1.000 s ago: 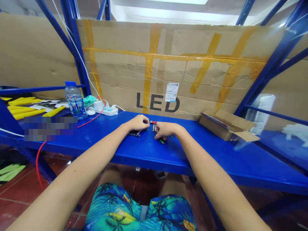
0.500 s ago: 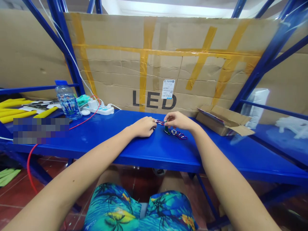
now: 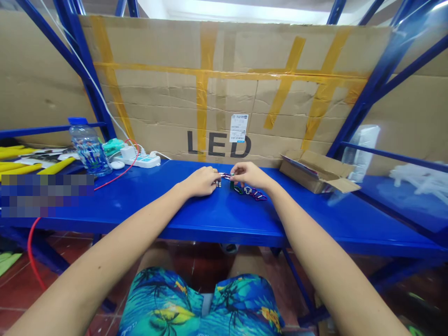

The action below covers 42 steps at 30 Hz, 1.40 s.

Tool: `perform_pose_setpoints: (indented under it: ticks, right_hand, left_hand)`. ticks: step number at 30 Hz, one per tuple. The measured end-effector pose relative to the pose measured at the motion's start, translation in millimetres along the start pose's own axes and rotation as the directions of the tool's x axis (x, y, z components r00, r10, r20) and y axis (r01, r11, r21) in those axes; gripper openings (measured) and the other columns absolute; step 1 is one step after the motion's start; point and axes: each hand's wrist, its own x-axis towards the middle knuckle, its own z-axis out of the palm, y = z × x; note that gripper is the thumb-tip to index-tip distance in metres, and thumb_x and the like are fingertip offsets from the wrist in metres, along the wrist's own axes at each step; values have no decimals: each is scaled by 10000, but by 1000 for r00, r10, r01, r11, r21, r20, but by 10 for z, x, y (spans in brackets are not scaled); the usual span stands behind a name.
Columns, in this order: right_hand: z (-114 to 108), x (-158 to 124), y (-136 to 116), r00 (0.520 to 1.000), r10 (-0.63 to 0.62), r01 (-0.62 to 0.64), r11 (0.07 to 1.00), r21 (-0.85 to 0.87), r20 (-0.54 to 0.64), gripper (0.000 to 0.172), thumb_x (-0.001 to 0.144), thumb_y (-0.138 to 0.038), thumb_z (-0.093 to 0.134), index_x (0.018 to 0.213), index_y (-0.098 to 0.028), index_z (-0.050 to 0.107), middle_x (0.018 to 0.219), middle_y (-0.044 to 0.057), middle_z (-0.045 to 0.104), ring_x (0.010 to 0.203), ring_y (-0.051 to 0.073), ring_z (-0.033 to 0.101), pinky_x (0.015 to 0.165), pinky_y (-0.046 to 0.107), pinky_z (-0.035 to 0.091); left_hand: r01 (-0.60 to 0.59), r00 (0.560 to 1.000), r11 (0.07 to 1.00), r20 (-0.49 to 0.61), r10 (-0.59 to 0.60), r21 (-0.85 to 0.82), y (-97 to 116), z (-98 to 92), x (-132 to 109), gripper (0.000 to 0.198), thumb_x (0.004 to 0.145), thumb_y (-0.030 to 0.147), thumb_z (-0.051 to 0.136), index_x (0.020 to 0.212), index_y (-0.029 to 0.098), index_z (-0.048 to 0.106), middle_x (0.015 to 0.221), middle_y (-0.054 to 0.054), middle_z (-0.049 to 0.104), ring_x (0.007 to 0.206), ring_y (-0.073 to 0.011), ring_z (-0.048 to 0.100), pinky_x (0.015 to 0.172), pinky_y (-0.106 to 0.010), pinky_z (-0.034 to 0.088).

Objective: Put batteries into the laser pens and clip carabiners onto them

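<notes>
Small metal carabiners in several colours are at both hands, over the blue table point(image 3: 217, 217). My left hand point(image 3: 201, 181) is closed around a bunch of them, whose silver ends point(image 3: 218, 184) poke out by the fingers. Between the hands stretches a reddish-purple carabiner point(image 3: 225, 176). My right hand point(image 3: 249, 173) pinches a dark green carabiner point(image 3: 231, 185) against that one; whether the two are hooked together is too small to tell. Below the right hand, a row of green, silver and purple carabiners point(image 3: 252, 192) trails over the tabletop to the right.
An open cardboard box point(image 3: 313, 172) sits on the right of the table. On the left stand a water bottle point(image 3: 90, 149), a white power strip point(image 3: 145, 160) with a red cable, and yellow-handled things point(image 3: 58, 165). A large cardboard panel point(image 3: 168, 102) closes off the back.
The view has shifted slightly, moving everything a little left in the picture. Silver carabiner ends show more clearly beneath my left fingers. Both hands keep nearly the same pose.
</notes>
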Motion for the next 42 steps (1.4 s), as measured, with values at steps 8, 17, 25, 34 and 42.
perform_pose_setpoints:
  ticks: [8, 17, 25, 34, 42]
  right_hand:
    - [-1, 16, 32, 1000, 1, -1, 999, -32, -2, 161, 750, -229, 723, 851, -162, 617, 669, 23, 673, 578, 142, 627, 447, 229, 486]
    - [11, -5, -9, 1000, 9, -8, 999, -36, 24, 168, 738, -223, 724, 844, -162, 608, 677, 23, 669, 584, 143, 636, 443, 220, 467]
    - [54, -30, -76, 994, 15, -15, 1000, 0, 108, 195, 734, -251, 729, 857, -171, 600, 663, 7, 672, 546, 125, 599, 431, 218, 408]
    - [69, -48, -132, 992, 39, -38, 999, -8, 116, 187, 733, -232, 721, 859, -166, 600, 654, 4, 672, 502, 107, 551, 448, 231, 413]
    - [90, -67, -155, 992, 38, -43, 998, 45, 123, 207, 698, -210, 732, 842, -177, 588, 690, 3, 661, 594, 123, 592, 502, 238, 464]
  left_hand:
    - [64, 997, 998, 48, -65, 21, -57, 2, 2, 223, 867, 227, 493, 821, 171, 704, 935, -100, 719, 944, -256, 588, 820, -378, 409]
    - [102, 990, 993, 102, -95, -66, -80, 0, 6, 222, 858, 258, 535, 936, 186, 730, 1003, -99, 723, 977, -261, 620, 857, -362, 438]
    - [179, 977, 935, 168, -132, -307, -124, -80, -49, 209, 773, 149, 563, 881, 199, 734, 1000, -52, 757, 941, -211, 666, 839, -298, 470]
    - [212, 975, 863, 162, -153, -459, -216, -146, -85, 256, 766, 158, 564, 930, 193, 758, 976, -39, 762, 923, -188, 665, 834, -285, 476]
    - [124, 982, 965, 170, -85, -233, -242, -91, -112, 227, 778, 222, 578, 888, 244, 775, 1157, -66, 665, 1100, -272, 494, 999, -410, 361]
